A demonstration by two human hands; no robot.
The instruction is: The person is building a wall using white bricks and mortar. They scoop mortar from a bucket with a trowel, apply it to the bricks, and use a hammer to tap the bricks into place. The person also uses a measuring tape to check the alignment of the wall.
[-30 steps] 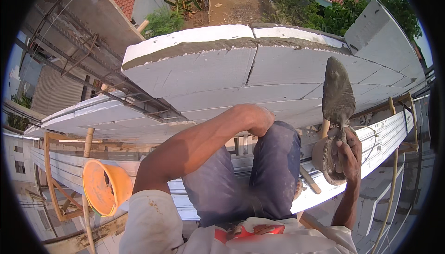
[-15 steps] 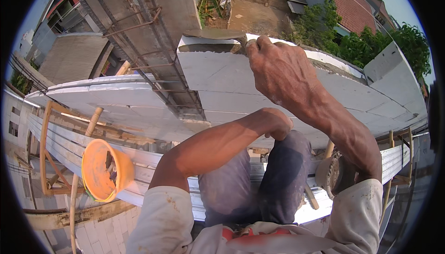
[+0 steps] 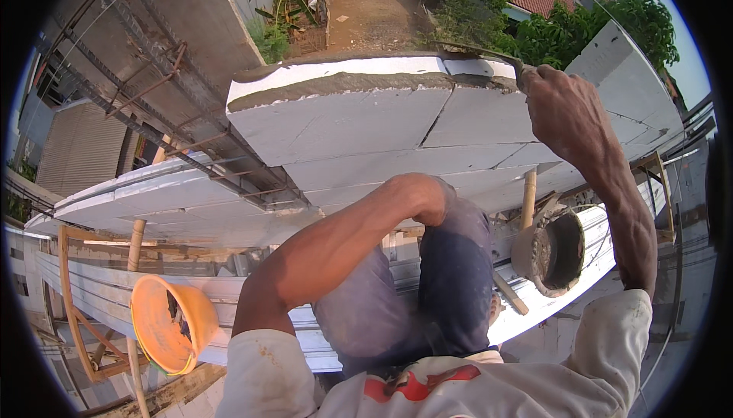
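My right hand (image 3: 563,112) is closed around the handle of a trowel, at the right part of the wall's top course. The thin trowel blade (image 3: 482,51) points left from the hand, lying low over the top edge. Grey mortar (image 3: 336,83) runs in a band along the upper edge of the white block wall (image 3: 336,124), with some hanging over the near face. Bent in front of my body, my left arm brings my left hand (image 3: 434,200) down onto my raised knee (image 3: 466,223). The fingers of that hand are hidden.
Bare steel bars (image 3: 164,101) stand beside a concrete face on the left. An orange bucket (image 3: 205,322) and a mortar-crusted dark bucket (image 3: 521,256) sit on the metal planks (image 3: 99,269). One taller block (image 3: 611,55) rises at the right. Bamboo poles (image 3: 528,200) stand close to the wall.
My right hand and the trowel have moved right along the wall top, away from the end near the steel bars. The view has shifted right too. My left hand stays by the knee.
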